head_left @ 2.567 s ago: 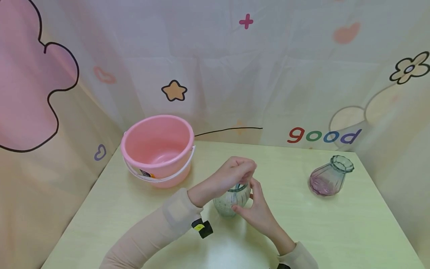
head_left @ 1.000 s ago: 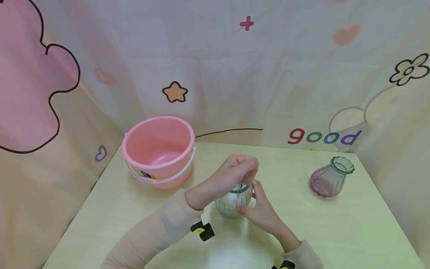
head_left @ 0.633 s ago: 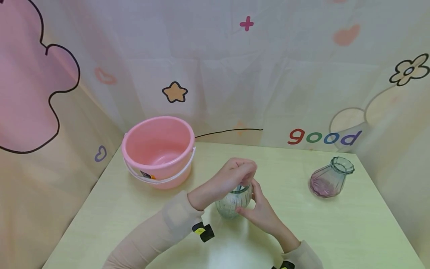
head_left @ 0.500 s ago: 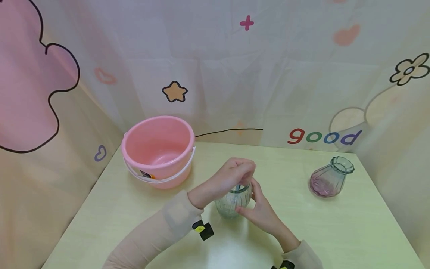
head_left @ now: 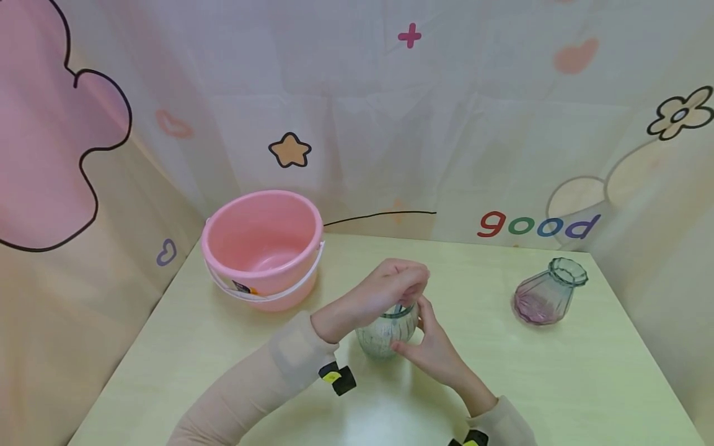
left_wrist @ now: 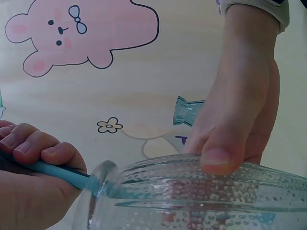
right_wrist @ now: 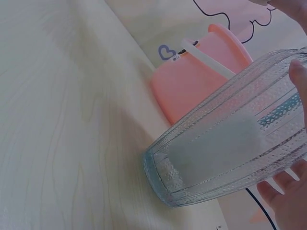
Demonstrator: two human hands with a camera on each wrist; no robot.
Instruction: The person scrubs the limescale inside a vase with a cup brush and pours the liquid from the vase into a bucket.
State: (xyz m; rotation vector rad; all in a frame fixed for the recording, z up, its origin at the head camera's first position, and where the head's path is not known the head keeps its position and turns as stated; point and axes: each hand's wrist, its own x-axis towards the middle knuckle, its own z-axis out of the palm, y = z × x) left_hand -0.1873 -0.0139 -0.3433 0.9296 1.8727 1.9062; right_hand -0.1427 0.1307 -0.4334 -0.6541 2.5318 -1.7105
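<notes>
A ribbed clear glass jar (head_left: pixel 385 339), bumpy-textured, stands at the middle of the table (head_left: pixel 558 378). My right hand (head_left: pixel 434 353) holds it from the right, thumb on the near side and fingers round the far side. Above the mouth, my left hand (head_left: pixel 390 288) is curled round the blue handle (left_wrist: pixel 60 173) of what looks like a bottle brush. That handle passes down over the rim (left_wrist: pixel 100 184) into the jar. Through the glass, the right wrist view shows a pale, block-like head (right_wrist: pixel 216 143) low inside, with part of the blue handle above it.
A pink bucket (head_left: pixel 284 291) with a white handle stands at the back left. Toward the back right, a green-and-purple glass vase (head_left: pixel 546 300) leans to one side. A printed curtain (head_left: pixel 362 124) closes off the back and sides.
My left hand has shifted slightly right over the jar's mouth since half a second ago. The jar sits slightly farther right than 2.6 seconds ago, with my right hand still round it.
</notes>
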